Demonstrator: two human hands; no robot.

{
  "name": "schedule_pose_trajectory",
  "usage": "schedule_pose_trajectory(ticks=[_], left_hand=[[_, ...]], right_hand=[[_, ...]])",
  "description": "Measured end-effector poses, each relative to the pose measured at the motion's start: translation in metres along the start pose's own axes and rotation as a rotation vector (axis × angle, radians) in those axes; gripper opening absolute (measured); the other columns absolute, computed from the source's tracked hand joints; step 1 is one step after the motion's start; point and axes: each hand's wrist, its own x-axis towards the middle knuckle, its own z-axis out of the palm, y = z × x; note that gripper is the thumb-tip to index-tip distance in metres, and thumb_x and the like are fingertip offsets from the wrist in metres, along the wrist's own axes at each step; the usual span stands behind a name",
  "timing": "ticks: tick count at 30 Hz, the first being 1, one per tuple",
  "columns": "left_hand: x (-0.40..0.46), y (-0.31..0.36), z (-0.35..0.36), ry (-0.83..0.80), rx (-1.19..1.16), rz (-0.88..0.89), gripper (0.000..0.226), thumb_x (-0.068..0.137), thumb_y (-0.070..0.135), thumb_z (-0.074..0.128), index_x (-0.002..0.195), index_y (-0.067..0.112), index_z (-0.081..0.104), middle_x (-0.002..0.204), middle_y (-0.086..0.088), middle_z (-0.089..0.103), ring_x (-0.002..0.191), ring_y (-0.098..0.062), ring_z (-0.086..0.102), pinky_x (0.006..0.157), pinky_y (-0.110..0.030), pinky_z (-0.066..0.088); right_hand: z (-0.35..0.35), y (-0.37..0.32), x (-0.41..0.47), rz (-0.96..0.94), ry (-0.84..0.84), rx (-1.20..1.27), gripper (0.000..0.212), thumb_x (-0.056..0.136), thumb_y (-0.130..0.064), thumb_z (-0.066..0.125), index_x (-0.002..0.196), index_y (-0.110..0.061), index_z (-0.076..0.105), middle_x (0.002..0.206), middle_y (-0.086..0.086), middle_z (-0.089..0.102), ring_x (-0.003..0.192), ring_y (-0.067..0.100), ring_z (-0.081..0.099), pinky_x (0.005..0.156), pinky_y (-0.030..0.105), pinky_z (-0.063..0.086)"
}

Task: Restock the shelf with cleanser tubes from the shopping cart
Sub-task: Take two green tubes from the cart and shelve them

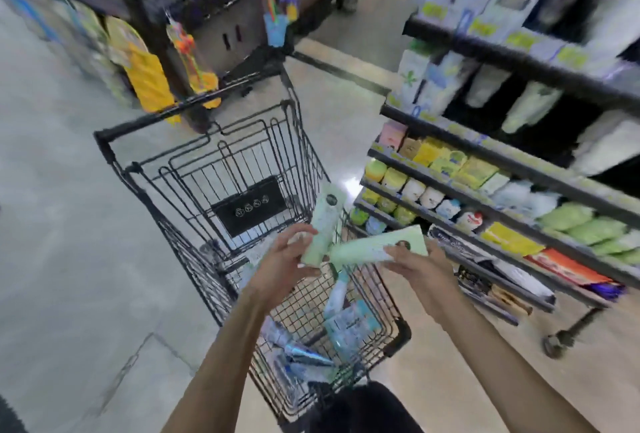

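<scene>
2 green cleanser tubes (323,224) over the cart (242,169), 1 gripped in each hand's curled fingers (294,235)

The black wire-metal shopping cart (242,169) looks matt; the two pale green plastic cleanser tubes (325,221) look smooth; the grey floor (62,224) is dull.
</scene>
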Motion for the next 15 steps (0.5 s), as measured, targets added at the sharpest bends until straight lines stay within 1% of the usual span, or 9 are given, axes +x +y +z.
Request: schedule_pose_trajectory(ticks=[1, 3, 5, 7, 9, 10, 11, 13, 15], left_hand=[[-0.005, 0.008, 0.011, -0.014, 0.026, 0.028, 0.022, 0.103, 0.005, 0.054, 0.113, 0.019, 0.068, 0.131, -0.017, 0.065, 0.107, -0.036, 0.071, 0.082, -0.049, 0.061], [-0.015, 0.02, 0.033, -0.082, 0.027, 0.085, 0.022, 0.101, 0.002, 0.056, 0.112, 0.018, 0.066, 0.131, -0.022, 0.066, 0.112, -0.045, 0.069, 0.088, -0.056, 0.058], [-0.021, 0.027, 0.055, -0.153, 0.046, 0.146, 0.027, 0.101, -0.001, 0.055, 0.119, 0.019, 0.061, 0.132, -0.028, 0.063, 0.114, -0.051, 0.066, 0.096, -0.064, 0.052], [-0.031, 0.032, 0.084, -0.214, 0.058, 0.177, 0.042, 0.099, -0.003, 0.056, 0.13, 0.026, 0.055, 0.131, -0.031, 0.063, 0.115, -0.054, 0.064, 0.099, -0.07, 0.048], [-0.042, 0.036, 0.115, -0.258, 0.042, 0.179, 0.064, 0.094, -0.004, 0.059, 0.139, 0.039, 0.047, 0.128, -0.031, 0.065, 0.115, -0.053, 0.064, 0.1, -0.068, 0.048], [-0.048, 0.036, 0.13, -0.276, 0.034, 0.163, 0.075, 0.09, -0.005, 0.062, 0.143, 0.044, 0.043, 0.127, -0.031, 0.066, 0.115, -0.053, 0.064, 0.1, -0.066, 0.048], [-0.054, 0.035, 0.144, -0.296, 0.021, 0.136, 0.083, 0.086, -0.007, 0.066, 0.146, 0.044, 0.039, 0.127, -0.031, 0.066, 0.115, -0.054, 0.064, 0.1, -0.066, 0.048], [-0.067, 0.029, 0.171, -0.336, -0.028, 0.079, 0.092, 0.077, -0.01, 0.074, 0.151, 0.031, 0.039, 0.13, -0.033, 0.063, 0.112, -0.055, 0.064, 0.099, -0.067, 0.05], [-0.084, 0.021, 0.2, -0.382, -0.047, 0.045, 0.086, 0.071, -0.007, 0.07, 0.149, 0.014, 0.044, 0.134, -0.035, 0.06, 0.105, -0.054, 0.067, 0.091, -0.063, 0.056]], right_hand=[[-0.005, -0.009, -0.01, -0.026, -0.007, 0.101, 0.015, 0.081, 0.003, 0.075, 0.092, -0.007, 0.07, 0.085, 0.006, 0.075, 0.083, 0.025, 0.073, 0.082, 0.04, 0.064], [-0.016, -0.027, -0.028, -0.077, -0.006, 0.27, 0.011, 0.086, 0.0, 0.071, 0.083, -0.011, 0.071, 0.087, 0.008, 0.074, 0.083, 0.025, 0.074, 0.081, 0.045, 0.063], [-0.026, -0.044, -0.044, -0.121, 0.019, 0.34, 0.005, 0.085, -0.007, 0.071, 0.088, -0.011, 0.069, 0.091, 0.009, 0.074, 0.086, 0.027, 0.071, 0.082, 0.047, 0.058], [-0.041, -0.059, -0.062, -0.173, 0.056, 0.332, 0.009, 0.089, -0.012, 0.07, 0.098, -0.009, 0.068, 0.093, 0.008, 0.072, 0.085, 0.025, 0.067, 0.071, 0.037, 0.058], [-0.06, -0.069, -0.08, -0.213, 0.092, 0.311, 0.013, 0.094, -0.015, 0.068, 0.107, -0.009, 0.07, 0.096, 0.007, 0.073, 0.084, 0.022, 0.066, 0.061, 0.029, 0.056], [-0.071, -0.072, -0.091, -0.228, 0.106, 0.303, 0.016, 0.095, -0.016, 0.068, 0.11, -0.01, 0.071, 0.097, 0.006, 0.073, 0.083, 0.021, 0.067, 0.061, 0.028, 0.056], [-0.082, -0.074, -0.102, -0.238, 0.122, 0.295, 0.018, 0.096, -0.018, 0.069, 0.112, -0.01, 0.072, 0.099, 0.007, 0.074, 0.083, 0.02, 0.068, 0.064, 0.029, 0.056], [-0.105, -0.077, -0.124, -0.26, 0.154, 0.248, 0.022, 0.095, -0.024, 0.072, 0.114, -0.014, 0.074, 0.103, 0.009, 0.077, 0.085, 0.021, 0.069, 0.074, 0.035, 0.054], [-0.127, -0.079, -0.147, -0.274, 0.18, 0.189, 0.021, 0.095, -0.027, 0.072, 0.113, -0.016, 0.075, 0.104, 0.008, 0.078, 0.083, 0.022, 0.072, 0.078, 0.042, 0.052]])
